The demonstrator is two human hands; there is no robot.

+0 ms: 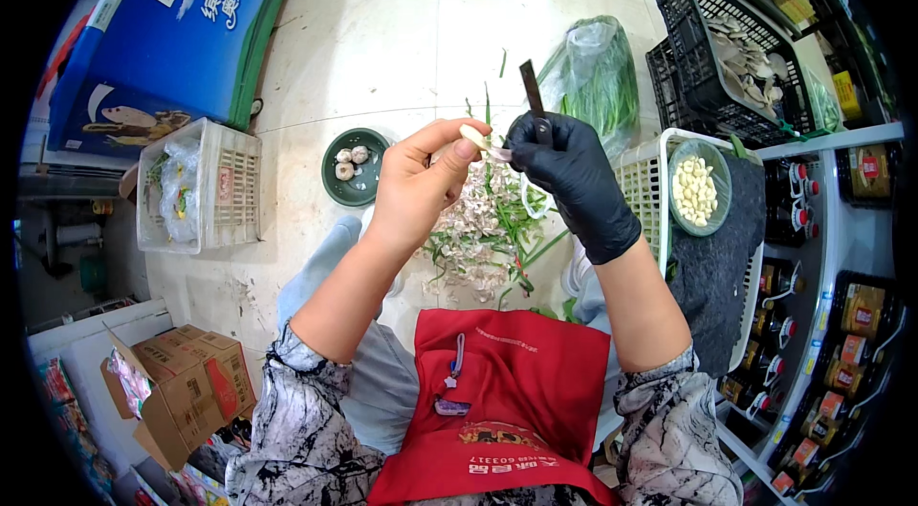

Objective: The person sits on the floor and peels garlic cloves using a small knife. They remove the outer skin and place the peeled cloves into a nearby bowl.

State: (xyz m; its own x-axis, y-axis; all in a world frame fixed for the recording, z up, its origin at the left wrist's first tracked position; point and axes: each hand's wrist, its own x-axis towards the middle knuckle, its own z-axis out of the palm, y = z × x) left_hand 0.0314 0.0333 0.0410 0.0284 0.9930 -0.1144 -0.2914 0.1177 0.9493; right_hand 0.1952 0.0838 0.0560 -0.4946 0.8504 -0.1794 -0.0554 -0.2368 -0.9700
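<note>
My bare left hand (423, 183) pinches a pale garlic clove (473, 136) between thumb and fingertips. Close beside it, my right hand (574, 176), in a black glove, is closed around a small knife (534, 93) whose blade points up and away. A bit of garlic skin (500, 154) shows at the gloved fingertips, next to the clove. On the floor below lies a pile of garlic skins (477, 233) mixed with green stalks. Left of my hands, a dark green bowl (326, 179) holds several garlic bulbs. Peeled cloves (693, 190) fill a bowl at the right.
A white plastic crate (649, 183) with dark cloth stands by my right leg. Beyond it are black crates (681, 54) and shelves of bottles. A bag of green vegetables (599, 83) lies ahead. At left stand another white crate (233, 194), a blue freezer (172, 25) and a cardboard box (190, 391).
</note>
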